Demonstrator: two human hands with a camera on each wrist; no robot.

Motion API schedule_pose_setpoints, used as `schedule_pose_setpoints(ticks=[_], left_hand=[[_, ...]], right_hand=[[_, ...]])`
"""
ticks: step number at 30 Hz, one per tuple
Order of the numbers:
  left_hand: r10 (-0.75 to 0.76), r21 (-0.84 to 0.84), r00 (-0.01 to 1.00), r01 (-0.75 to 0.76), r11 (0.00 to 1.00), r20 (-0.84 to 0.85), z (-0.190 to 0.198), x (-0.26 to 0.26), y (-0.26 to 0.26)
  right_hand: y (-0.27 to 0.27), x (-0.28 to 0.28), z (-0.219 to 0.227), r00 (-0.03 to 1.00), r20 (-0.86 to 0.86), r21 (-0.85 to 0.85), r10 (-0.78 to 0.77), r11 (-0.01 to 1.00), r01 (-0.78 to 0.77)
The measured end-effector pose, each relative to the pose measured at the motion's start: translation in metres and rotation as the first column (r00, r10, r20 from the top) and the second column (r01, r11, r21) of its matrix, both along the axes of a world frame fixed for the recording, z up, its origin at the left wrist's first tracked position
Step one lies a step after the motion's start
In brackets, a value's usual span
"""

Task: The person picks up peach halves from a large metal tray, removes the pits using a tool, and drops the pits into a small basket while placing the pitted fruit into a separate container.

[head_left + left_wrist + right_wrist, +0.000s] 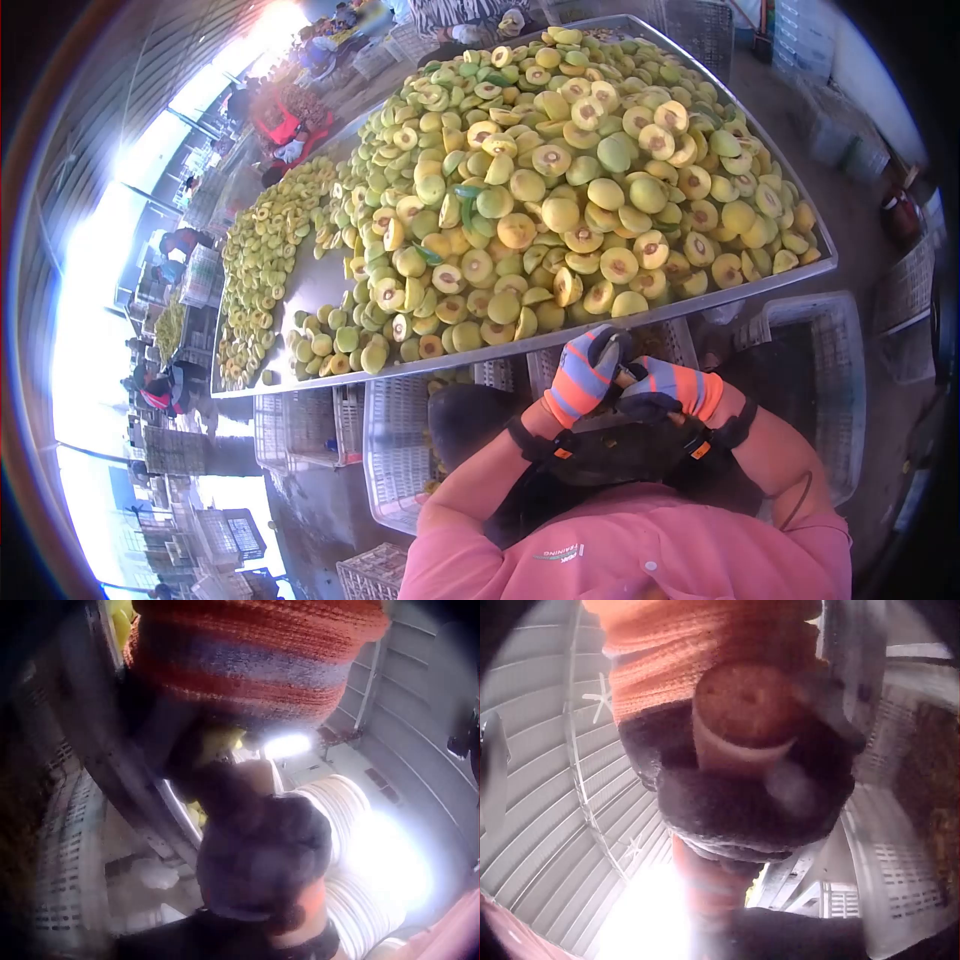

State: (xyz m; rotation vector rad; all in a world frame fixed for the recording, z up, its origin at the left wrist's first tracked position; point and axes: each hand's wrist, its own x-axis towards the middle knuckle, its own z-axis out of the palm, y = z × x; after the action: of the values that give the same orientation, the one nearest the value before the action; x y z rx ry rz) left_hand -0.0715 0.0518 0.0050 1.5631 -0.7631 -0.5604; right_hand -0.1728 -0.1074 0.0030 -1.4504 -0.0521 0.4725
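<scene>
Both hands meet at the near rim of the metal table. The left hand (582, 375), in an orange and purple knit glove with dark-coated fingers, curls round a yellow-green peach (219, 744), mostly hidden by its fingers. Close against it, the right hand (672, 388) wears a matching glove. It grips a round, brownish handle (744, 705), whose flat butt end faces the right wrist camera. The tool's working end is hidden between the hands. Beyond them spreads a big heap of yellow-green peaches (560, 212), many halved with brown centres showing.
The metal table (480, 362) has a raised rim. Below it stand white plastic crates, one to the left (392, 470) and one to the right (845, 400). More crates (178, 450) and several people (165, 390) are farther off at left.
</scene>
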Motion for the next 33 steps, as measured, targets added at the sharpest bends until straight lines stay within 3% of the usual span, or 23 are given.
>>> schedule_pose_setpoints(ticks=[1, 3, 6, 7, 9, 11, 12, 13, 16, 18, 19, 21, 22, 24, 25, 26, 27, 28, 29, 30, 31, 33], left_hand=[[0.005, -0.055, 0.998, -0.002, 0.998, 0.067, 0.006, -0.001, 0.002], [0.022, -0.160, 0.981, 0.009, 0.987, 0.192, 0.019, -0.003, 0.004], [-0.006, -0.287, 0.988, -0.039, 0.957, -0.156, 0.041, -0.014, 0.003], [-0.029, -0.264, 0.895, -0.100, 0.959, -0.445, 0.046, -0.017, 0.005], [0.000, -0.268, 0.832, -0.180, 0.947, -0.555, 0.057, -0.016, 0.004], [0.134, -0.258, 0.934, -0.226, 0.939, -0.331, 0.049, -0.010, 0.005], [0.213, -0.170, 0.966, -0.236, 0.957, -0.144, 0.047, -0.009, 0.009], [0.159, -0.184, 0.973, -0.189, 0.964, -0.168, 0.046, -0.009, 0.010], [0.110, -0.075, 0.980, -0.098, 0.992, 0.167, 0.040, 0.001, 0.012], [0.045, 0.022, 0.884, -0.063, 0.998, 0.464, 0.041, 0.009, 0.012], [0.005, 0.085, 0.888, -0.050, 0.995, 0.459, 0.037, 0.011, 0.014], [-0.063, 0.200, 0.894, -0.031, 0.979, 0.444, 0.011, 0.018, 0.018], [0.019, 0.127, 0.920, -0.075, 0.989, 0.392, 0.001, 0.016, 0.020], [0.109, 0.037, 0.946, -0.126, 0.991, 0.306, -0.005, 0.009, 0.024], [0.103, 0.053, 0.954, -0.122, 0.991, 0.281, -0.003, 0.009, 0.028], [0.097, 0.069, 0.962, -0.118, 0.991, 0.257, -0.001, 0.009, 0.033], [0.091, 0.085, 0.968, -0.114, 0.990, 0.233, 0.001, 0.008, 0.038], [0.116, 0.084, 0.988, -0.124, 0.989, 0.100, 0.001, 0.008, 0.041], [0.105, 0.102, 0.952, -0.139, 0.985, 0.287, -0.003, 0.009, 0.044], [0.103, 0.113, 0.879, -0.174, 0.978, 0.465, -0.006, 0.011, 0.047], [0.102, 0.114, 0.894, -0.167, 0.979, 0.436, -0.008, 0.010, 0.047], [0.090, 0.123, 0.923, -0.146, 0.982, 0.375, -0.007, 0.007, 0.044]], right_hand=[[0.002, 0.001, 0.007, 0.999, 0.002, 0.104, 0.054, 0.993, -0.054], [0.003, 0.001, 0.026, 0.935, -0.328, 0.435, 0.131, 0.900, 0.026], [0.005, -0.007, 0.017, 0.902, -0.371, 0.662, 0.222, 0.744, 0.090], [0.008, -0.006, 0.017, 0.897, -0.349, 0.722, 0.272, 0.688, 0.073], [0.014, -0.003, 0.020, 0.891, -0.310, 0.822, 0.333, 0.564, 0.076], [0.017, 0.004, 0.011, 0.892, -0.245, 0.862, 0.379, 0.506, 0.022], [0.021, 0.006, 0.007, 0.894, -0.200, 0.883, 0.401, 0.469, -0.013], [0.024, 0.005, 0.007, 0.895, -0.207, 0.888, 0.396, 0.459, 0.003], [0.025, 0.001, 0.006, 0.897, -0.203, 0.900, 0.393, 0.436, 0.013], [0.024, 0.004, 0.002, 0.899, -0.168, 0.909, 0.404, 0.416, -0.017], [0.025, 0.004, 0.002, 0.901, -0.149, 0.913, 0.408, 0.407, -0.034], [0.022, 0.000, 0.008, 0.960, -0.092, 0.813, 0.266, 0.576, -0.082], [0.018, 0.001, 0.014, 0.978, -0.047, 0.747, 0.203, 0.657, -0.101], [0.010, 0.007, 0.025, 0.959, -0.282, 0.571, -0.037, 0.796, 0.199], [0.007, 0.009, 0.024, 0.907, -0.386, 0.455, -0.167, 0.821, 0.345], [0.002, 0.013, -0.004, 0.947, -0.264, 0.450, -0.183, 0.845, 0.289], [0.003, 0.021, -0.002, 0.970, -0.140, 0.440, -0.201, 0.865, 0.243], [0.001, 0.018, 0.002, 0.927, -0.232, 0.331, -0.294, 0.872, 0.359], [0.003, 0.018, 0.006, 0.868, -0.308, 0.210, -0.390, 0.862, 0.461], [0.017, 0.024, -0.022, 0.835, -0.092, 0.190, -0.542, 0.814, 0.549], [0.024, 0.025, -0.023, 0.819, 0.107, 0.047, -0.565, 0.825, 0.563], [0.035, 0.024, -0.025, 0.734, 0.481, -0.214, -0.480, 0.747, 0.629]])
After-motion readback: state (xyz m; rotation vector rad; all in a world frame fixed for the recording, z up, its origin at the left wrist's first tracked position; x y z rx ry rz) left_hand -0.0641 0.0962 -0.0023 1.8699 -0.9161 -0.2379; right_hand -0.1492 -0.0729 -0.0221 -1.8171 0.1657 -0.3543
